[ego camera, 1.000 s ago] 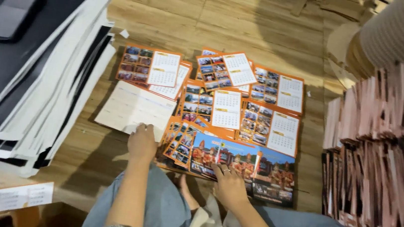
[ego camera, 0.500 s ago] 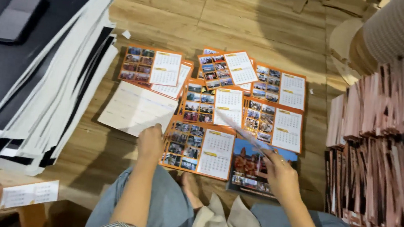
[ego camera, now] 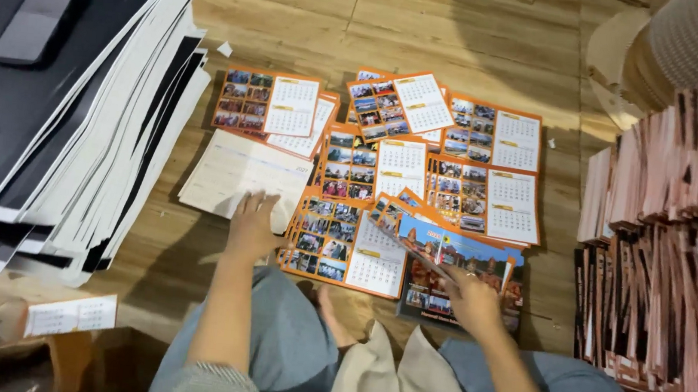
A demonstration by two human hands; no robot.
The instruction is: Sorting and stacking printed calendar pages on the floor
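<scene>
Left hand (ego camera: 252, 227): centre-left of frame, fingers spread flat on the pale sheet (ego camera: 243, 178), clamping nothing.

Right hand (ego camera: 470, 297): lower centre-right, fingers closed on the near edge of a stack of orange calendar pages (ego camera: 439, 242), lifted above the dark cover sheet (ego camera: 476, 300).

Stack's long axis: runs from upper left to lower right, lying up and left from the right hand, which is nearer. More calendar pages (ego camera: 491, 163) are laid out on the wooden floor (ego camera: 298, 26) beyond.
</scene>
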